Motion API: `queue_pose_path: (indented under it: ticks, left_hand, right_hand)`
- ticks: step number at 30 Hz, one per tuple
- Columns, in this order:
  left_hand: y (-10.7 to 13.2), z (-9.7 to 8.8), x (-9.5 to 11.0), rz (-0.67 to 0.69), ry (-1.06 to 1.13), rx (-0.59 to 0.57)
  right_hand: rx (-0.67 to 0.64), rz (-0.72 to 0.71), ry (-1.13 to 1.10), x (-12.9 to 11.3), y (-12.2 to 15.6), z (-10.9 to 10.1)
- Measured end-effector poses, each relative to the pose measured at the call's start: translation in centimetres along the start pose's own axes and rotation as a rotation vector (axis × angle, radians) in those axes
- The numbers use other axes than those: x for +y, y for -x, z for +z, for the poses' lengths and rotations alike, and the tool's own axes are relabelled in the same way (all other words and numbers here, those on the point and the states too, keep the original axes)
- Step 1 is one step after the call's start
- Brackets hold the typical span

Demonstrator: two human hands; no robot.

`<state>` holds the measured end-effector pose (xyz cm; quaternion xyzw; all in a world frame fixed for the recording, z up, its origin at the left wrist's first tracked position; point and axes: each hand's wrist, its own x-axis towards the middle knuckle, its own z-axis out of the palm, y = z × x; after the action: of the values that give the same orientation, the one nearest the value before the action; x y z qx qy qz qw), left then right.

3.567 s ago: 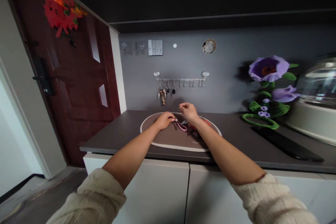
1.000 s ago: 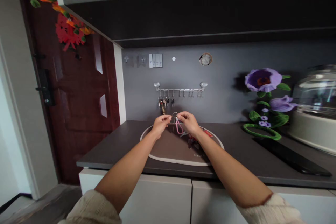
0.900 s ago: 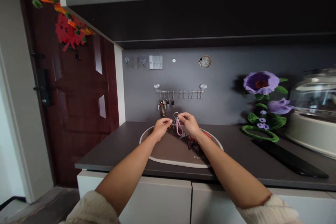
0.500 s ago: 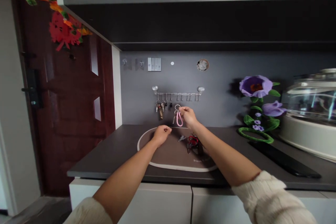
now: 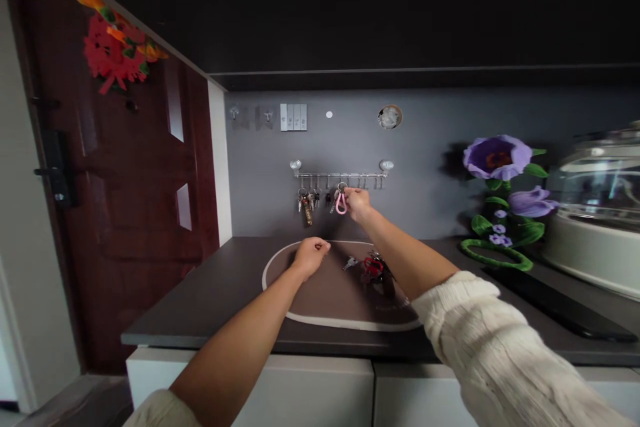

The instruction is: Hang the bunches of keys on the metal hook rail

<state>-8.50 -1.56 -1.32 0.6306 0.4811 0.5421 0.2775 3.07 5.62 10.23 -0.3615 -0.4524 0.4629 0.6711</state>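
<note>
My right hand (image 5: 357, 203) pinches a key ring (image 5: 342, 187) that carries a pink loop strap (image 5: 341, 204) and a key. It holds the ring up against the hooks of a metal hook rail (image 5: 340, 175) on the grey wall; whether the ring sits on a hook is too small to tell. To the left, several bunches of keys (image 5: 306, 203) hang from the rail. My left hand (image 5: 311, 257) is closed above the brown mat (image 5: 320, 300), its fingertips pressed together; what they hold, if anything, is hidden. On the mat lies a pile of keys with a red piece (image 5: 373, 268).
Low above the counter runs a dark shelf (image 5: 350, 27). Purple felt flowers (image 5: 497, 157), a long black object (image 5: 560, 303) and a white appliance with a clear lid (image 5: 590, 247) stand or lie at the right. A dark red door (image 5: 150, 227) is at the left.
My right hand has moved up with the key ring, from just below the rail to its hooks. My left hand has stayed nearly in place over the mat. The view has tilted slightly down.
</note>
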Motion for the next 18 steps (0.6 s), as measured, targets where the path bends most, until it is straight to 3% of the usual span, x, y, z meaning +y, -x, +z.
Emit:
queue_pose_path:
  ticks: [9,18]
  left_hand:
    - [0.0,-0.1,0.2,-0.012,0.022,0.002]
    - [0.0,-0.1,0.1,-0.018,0.008,-0.006]
  right_hand:
    - [0.072,0.044,0.011,1.3,-1.0,0.4]
    - [0.015,0.024,0.035,2.3,-1.4,-0.4]
